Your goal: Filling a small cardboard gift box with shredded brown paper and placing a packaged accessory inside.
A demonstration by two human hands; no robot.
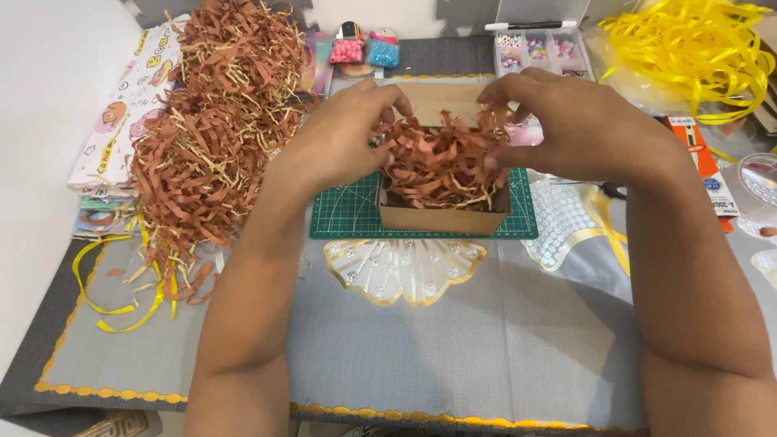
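Note:
A small brown cardboard box stands on a green cutting mat in the middle of the table. It is heaped with brown shredded paper filler. My left hand pinches the filler at the box's left side. At the box's right side my right hand curls its fingers over and into the filler. Both hands hold strands just above the box's open top.
A big pile of brown shredded paper lies at the left beside stacked patterned sheets. Yellow ribbon is heaped at the back right. A clear bead organiser stands at the back. A gold-edged fan shape lies before the mat.

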